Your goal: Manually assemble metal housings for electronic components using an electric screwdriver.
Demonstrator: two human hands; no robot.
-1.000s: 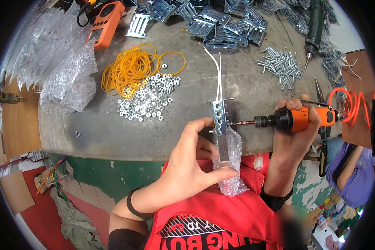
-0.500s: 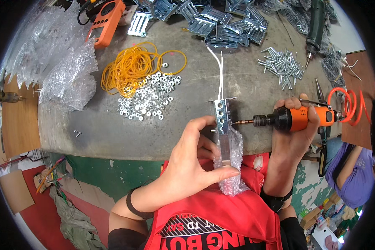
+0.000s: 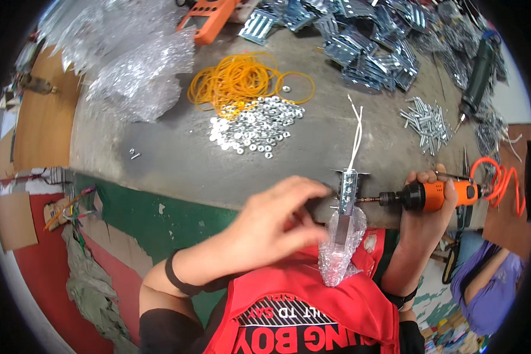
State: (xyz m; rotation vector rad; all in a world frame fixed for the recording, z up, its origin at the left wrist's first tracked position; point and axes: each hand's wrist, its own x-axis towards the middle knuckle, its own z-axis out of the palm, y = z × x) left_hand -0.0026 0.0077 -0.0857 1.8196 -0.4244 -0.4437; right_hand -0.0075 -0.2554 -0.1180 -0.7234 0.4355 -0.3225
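Observation:
A slim metal part with a slotted metal bracket (image 3: 347,190) at its far end lies over the table's front edge. Two white wires (image 3: 357,138) run from that end, and bubble wrap (image 3: 334,264) covers its near part. My right hand (image 3: 428,203) is closed round an orange and black power screwdriver (image 3: 441,195), whose bit reaches the bracket's right side. Just left of the part, my left hand (image 3: 274,221) has thumb and fingers apart, slightly blurred, holding nothing. A screw end sticks out on the bracket's left.
Small nuts (image 3: 253,127) lie in a heap beside yellow rubber bands (image 3: 236,82). Metal brackets (image 3: 371,56) are piled at the back, with screws (image 3: 428,124) and a dark screwdriver (image 3: 479,76) at the right. Bubble wrap sheets (image 3: 133,76) cover the back left. An orange coiled hose (image 3: 501,183) is behind my screwdriver.
My left hand has let go of the wrapped part and drawn away to its left. The screwdriver stays against the bracket. The whole view has shifted.

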